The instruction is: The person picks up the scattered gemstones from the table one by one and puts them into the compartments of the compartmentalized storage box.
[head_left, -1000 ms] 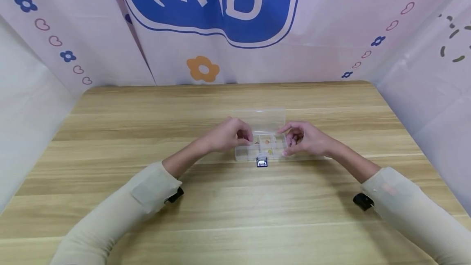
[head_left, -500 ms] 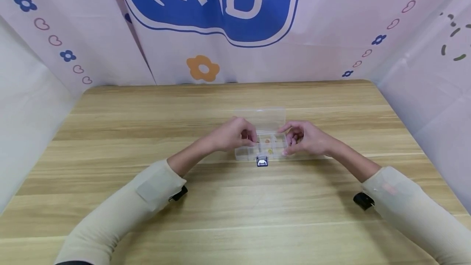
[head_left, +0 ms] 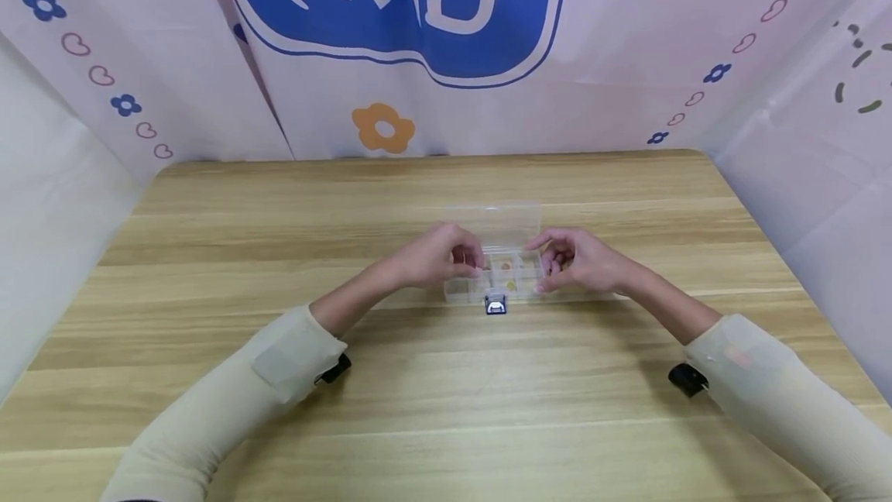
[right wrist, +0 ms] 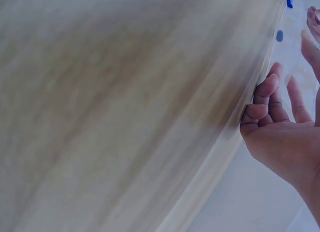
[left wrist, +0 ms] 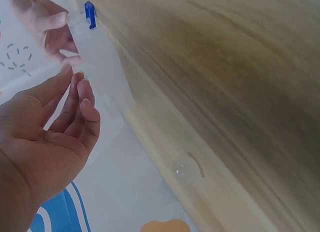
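A clear plastic compartment box point(head_left: 458, 291) lies on the table with its clear lid point(head_left: 512, 227) folded back and a blue clasp point(head_left: 495, 304) at the front. Small orange point(head_left: 506, 266) and yellow point(head_left: 511, 285) pieces sit in separate compartments. My left hand point(head_left: 446, 256) reaches over the back-left compartments, thumb and fingertips close together; whether a tiny piece is between them cannot be made out. With thumb and index finger spread across its right end, my right hand point(head_left: 581, 262) holds the box. A small blue oval point(right wrist: 280, 36) shows at the box in the right wrist view.
The wooden table point(head_left: 432, 409) stretches on all sides of the box, up to a printed cloth backdrop point(head_left: 530, 122) behind. A clear round bump point(left wrist: 186, 167) sits near the table's edge in the left wrist view.
My left hand shifted slightly right over the box, then slightly back left. My right hand and the box have stayed in place.
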Tool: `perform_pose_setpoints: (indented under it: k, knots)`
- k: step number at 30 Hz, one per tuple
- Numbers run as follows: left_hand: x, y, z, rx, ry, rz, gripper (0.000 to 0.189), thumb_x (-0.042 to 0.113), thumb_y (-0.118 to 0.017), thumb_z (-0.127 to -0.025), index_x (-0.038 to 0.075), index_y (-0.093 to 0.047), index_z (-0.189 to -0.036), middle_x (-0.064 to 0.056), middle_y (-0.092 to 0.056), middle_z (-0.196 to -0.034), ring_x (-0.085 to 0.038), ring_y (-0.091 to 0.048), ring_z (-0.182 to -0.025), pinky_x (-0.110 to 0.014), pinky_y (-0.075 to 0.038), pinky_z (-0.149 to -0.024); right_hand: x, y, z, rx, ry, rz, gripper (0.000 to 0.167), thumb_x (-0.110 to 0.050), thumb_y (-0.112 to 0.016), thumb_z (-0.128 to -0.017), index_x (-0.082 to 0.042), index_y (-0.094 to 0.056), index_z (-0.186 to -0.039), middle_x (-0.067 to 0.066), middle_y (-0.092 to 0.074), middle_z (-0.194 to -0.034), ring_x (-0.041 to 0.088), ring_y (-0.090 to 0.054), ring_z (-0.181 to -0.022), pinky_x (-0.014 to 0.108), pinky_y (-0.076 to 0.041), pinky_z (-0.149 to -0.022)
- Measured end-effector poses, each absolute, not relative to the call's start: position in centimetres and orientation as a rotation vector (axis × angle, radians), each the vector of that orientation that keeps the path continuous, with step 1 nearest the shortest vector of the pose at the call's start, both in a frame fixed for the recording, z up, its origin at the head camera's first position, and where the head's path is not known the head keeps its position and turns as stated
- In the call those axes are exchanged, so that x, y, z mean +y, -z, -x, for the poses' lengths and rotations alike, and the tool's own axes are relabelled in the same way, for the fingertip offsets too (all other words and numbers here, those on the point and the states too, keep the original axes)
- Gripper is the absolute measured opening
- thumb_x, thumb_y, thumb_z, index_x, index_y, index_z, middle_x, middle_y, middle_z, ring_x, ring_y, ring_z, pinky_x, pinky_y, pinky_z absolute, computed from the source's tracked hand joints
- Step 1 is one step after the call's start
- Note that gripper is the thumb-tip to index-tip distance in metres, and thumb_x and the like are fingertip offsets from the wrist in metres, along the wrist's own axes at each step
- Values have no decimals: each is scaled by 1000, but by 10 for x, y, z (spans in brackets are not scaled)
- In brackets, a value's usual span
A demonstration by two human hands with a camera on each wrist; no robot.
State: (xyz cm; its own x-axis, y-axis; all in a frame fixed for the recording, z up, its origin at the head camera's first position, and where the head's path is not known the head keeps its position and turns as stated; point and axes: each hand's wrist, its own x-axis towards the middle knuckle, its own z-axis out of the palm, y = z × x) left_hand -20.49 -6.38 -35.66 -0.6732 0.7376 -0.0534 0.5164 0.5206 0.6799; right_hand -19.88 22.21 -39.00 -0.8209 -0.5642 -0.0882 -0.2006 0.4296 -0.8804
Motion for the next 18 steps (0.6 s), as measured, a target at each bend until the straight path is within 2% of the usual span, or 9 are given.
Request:
perform_pose_setpoints:
  k: [18]
  knots:
    - [-108, 355, 210, 2502, -1056, -950, 3, -1, -73, -95, -4, -75, -95, -8, -72, -86, -19, -64, -81, -33, -55, -77, 222, 392, 199, 2305, 1371, 654, 58, 5, -87, -76, 6, -62, -128, 14, -65, -87, 19, -57, -78, 23, -48, -69]
